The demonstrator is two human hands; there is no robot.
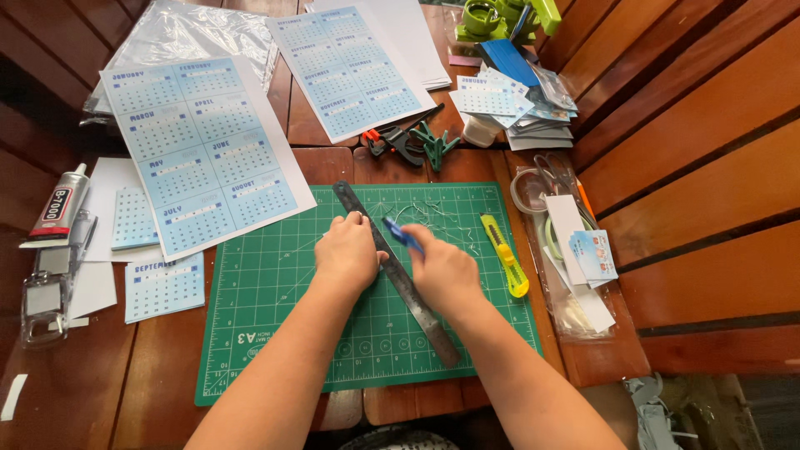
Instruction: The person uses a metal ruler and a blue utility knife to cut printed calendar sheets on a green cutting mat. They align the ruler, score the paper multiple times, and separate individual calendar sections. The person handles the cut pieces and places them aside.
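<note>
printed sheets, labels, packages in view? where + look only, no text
Calendar sheet: left of the cutting mat, white with blue month blocks.
Second calendar sheet: top centre, same look.
Glue tube: far left, grey, red-and-black label.
Small card stack: right, in a clear sleeve, pale blue and white.

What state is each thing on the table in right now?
Left hand: pressing flat on the metal ruler.
Right hand: gripping a blue knife against the ruler's edge.
Metal ruler: lying diagonally on the green cutting mat.
Yellow knife: lying on the mat's right side, untouched.
Big calendar sheet: uncut, overlapping the mat's corner.
Glue tube: capped, lying down.
Scissors: closed.
</note>
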